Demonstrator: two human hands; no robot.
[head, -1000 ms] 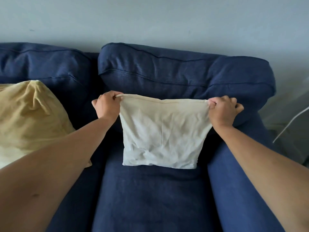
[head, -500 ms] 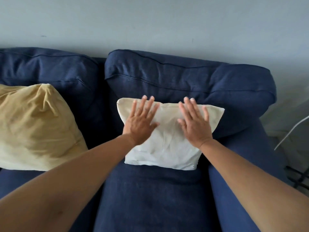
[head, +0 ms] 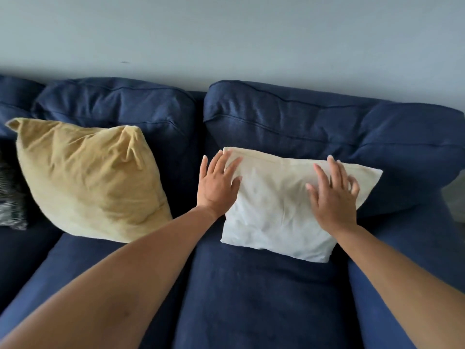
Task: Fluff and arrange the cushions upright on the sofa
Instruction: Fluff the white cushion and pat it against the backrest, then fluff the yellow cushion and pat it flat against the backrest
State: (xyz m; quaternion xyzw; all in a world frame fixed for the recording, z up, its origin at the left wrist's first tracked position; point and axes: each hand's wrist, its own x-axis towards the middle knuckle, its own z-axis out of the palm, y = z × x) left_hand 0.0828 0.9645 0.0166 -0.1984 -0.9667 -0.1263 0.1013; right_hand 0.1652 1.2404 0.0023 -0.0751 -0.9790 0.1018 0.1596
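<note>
A small white cushion point(head: 276, 202) leans upright against the right back pillow of the navy sofa point(head: 251, 298). My left hand point(head: 217, 182) lies flat on its upper left edge, fingers spread. My right hand point(head: 332, 195) rests flat on its right half, fingers apart. Neither hand grips the fabric. A larger yellow cushion point(head: 88, 177) leans tilted against the middle back pillow, to the left of my hands.
A dark patterned cushion point(head: 11, 200) shows at the far left edge. The sofa's right armrest point(head: 402, 285) runs beside the white cushion. A pale grey wall point(head: 226, 34) stands behind the sofa.
My hands let go of the white cushion's top corners, pressed flat on its face, then slid apart toward its left and right sides. The view shifted left, showing more of the yellow cushion.
</note>
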